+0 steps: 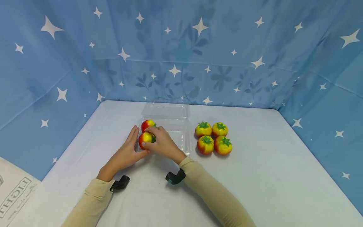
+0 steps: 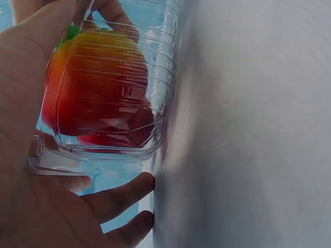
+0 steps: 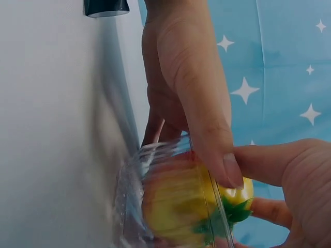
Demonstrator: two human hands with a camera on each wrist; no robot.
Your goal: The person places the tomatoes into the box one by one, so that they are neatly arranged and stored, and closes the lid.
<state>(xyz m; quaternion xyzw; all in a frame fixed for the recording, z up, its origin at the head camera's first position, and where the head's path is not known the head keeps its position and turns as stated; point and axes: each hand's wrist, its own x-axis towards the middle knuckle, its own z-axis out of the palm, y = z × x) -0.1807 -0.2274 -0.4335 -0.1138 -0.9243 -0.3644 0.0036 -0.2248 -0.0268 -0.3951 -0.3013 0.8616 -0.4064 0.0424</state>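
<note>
On white cloth (image 1: 269, 170), hands (image 1: 126, 155) (image 1: 164, 143) flank a boxed fruit (image 1: 145, 137), right pinching it, left straight-fingered.

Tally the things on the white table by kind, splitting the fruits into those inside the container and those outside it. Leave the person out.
Fruits inside: 2
Fruits outside: 4
Clear container, lid included: 1
Total in view: 7
</note>
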